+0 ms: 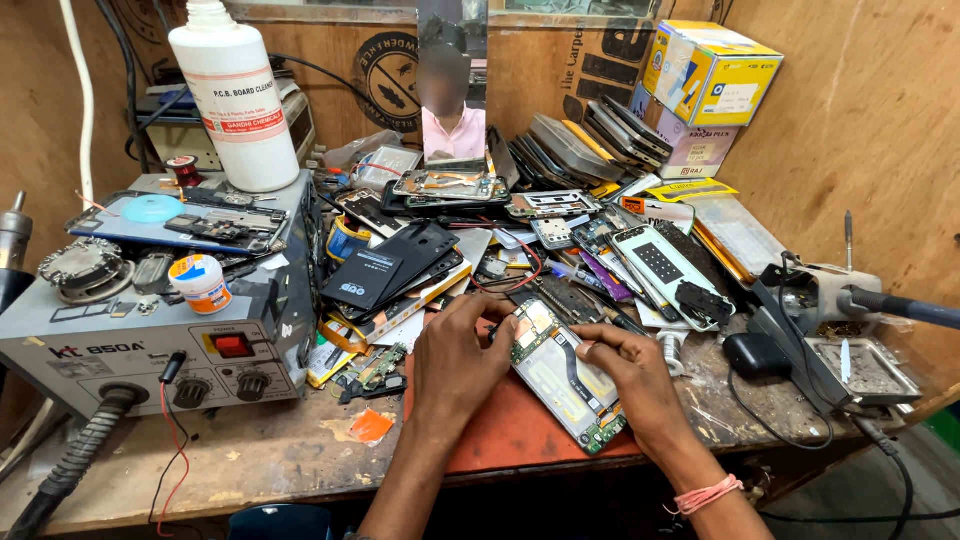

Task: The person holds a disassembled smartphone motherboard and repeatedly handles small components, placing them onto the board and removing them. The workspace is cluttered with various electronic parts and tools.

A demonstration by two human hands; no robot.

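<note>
An orange-red mat (500,440) is showing bright against the scuffed brown bench (250,470), and the opened phone (565,375) lying on it is showing a silvery-grey inside with green circuit boards at both ends and a black ribbon running down the middle. A grey station (120,350) is sitting with a red switch, black knobs and a thin red wire, a white bottle (235,95) with a red-banded label is standing on top, and a small white tub (200,282) is wearing an orange-and-blue label. Yellow boxes (710,70) with blue and white panels are glowing at the back, while a pink band (705,495) is circling the right wrist
</note>
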